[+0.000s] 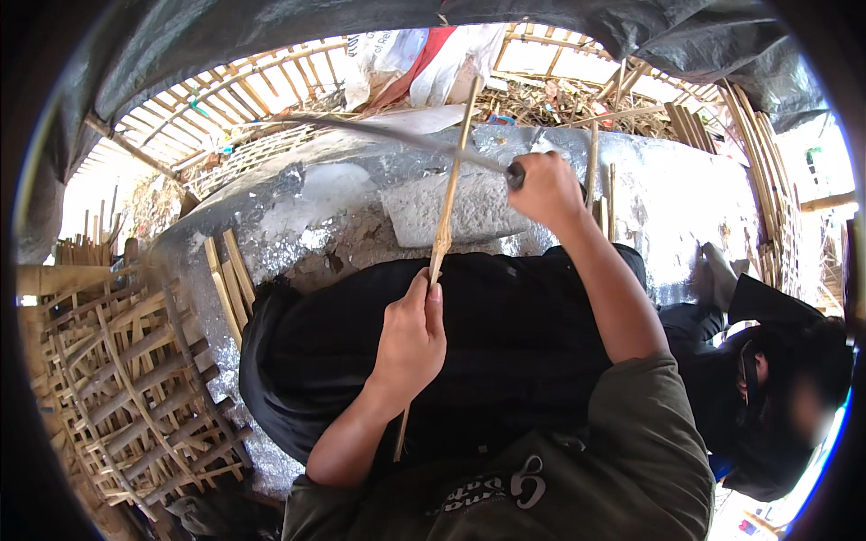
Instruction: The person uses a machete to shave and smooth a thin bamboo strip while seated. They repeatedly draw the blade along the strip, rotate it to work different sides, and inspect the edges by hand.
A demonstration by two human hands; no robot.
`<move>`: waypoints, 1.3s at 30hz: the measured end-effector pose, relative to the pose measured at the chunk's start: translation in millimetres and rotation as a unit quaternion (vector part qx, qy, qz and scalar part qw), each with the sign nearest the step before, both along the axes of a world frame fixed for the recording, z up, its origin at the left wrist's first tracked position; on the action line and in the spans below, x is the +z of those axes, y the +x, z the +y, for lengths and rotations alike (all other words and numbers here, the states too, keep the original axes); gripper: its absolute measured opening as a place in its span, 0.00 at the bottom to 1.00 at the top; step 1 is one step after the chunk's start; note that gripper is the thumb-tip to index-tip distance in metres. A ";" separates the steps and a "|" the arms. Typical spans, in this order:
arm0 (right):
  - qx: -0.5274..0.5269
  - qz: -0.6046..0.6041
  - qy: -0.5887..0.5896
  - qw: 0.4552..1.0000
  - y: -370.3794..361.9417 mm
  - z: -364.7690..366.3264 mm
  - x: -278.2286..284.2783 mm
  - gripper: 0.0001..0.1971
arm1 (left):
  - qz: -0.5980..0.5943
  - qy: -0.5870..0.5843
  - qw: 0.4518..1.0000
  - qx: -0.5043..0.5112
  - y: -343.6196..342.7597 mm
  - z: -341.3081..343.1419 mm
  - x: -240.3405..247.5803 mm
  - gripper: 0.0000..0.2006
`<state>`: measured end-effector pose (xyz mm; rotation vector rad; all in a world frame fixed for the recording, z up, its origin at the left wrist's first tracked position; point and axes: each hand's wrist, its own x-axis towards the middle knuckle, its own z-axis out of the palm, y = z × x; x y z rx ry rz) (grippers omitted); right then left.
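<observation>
Hands (410, 338): stick (444, 233) in left, knife (410, 138) right

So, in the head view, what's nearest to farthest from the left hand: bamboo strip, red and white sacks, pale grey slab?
1. Bamboo strip: gripped in the left hand.
2. Pale grey slab: ahead of it.
3. Red and white sacks: beyond the slab.

free: above lap (528, 316) | blocked: bamboo strip (449, 194), knife (406, 137) | far-left clearance unclear, blurred
</observation>
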<state>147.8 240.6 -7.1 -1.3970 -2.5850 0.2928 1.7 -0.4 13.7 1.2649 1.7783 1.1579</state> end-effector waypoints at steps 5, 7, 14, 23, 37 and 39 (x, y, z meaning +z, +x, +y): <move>0.004 -0.032 -0.015 0.999 4.4 -5.6 11.3 0.09 | 0.001 -0.013 1.000 -0.011 1.4 0.1 1.6 0.09; 0.052 -0.039 -0.023 0.998 -0.6 -24.2 12.4 0.10 | 0.013 -0.015 1.000 -0.014 0.4 -1.1 0.3 0.09; 0.038 -0.055 -0.002 0.998 -7.6 -17.8 7.1 0.09 | 0.026 -0.004 0.999 -0.039 -3.0 -2.2 1.3 0.12; 0.055 -0.076 0.025 0.995 0.3 -13.2 17.1 0.05 | -0.013 -0.042 0.997 -0.066 3.4 -4.7 10.6 0.11; 0.048 -0.082 0.030 0.995 0.2 -10.7 10.0 0.09 | -0.034 -0.061 0.995 -0.076 2.7 -7.4 11.8 0.11; 0.029 -0.068 -0.009 0.997 -1.7 0.5 12.5 0.09 | -0.024 -0.043 0.996 -0.070 -0.9 -9.2 15.5 0.11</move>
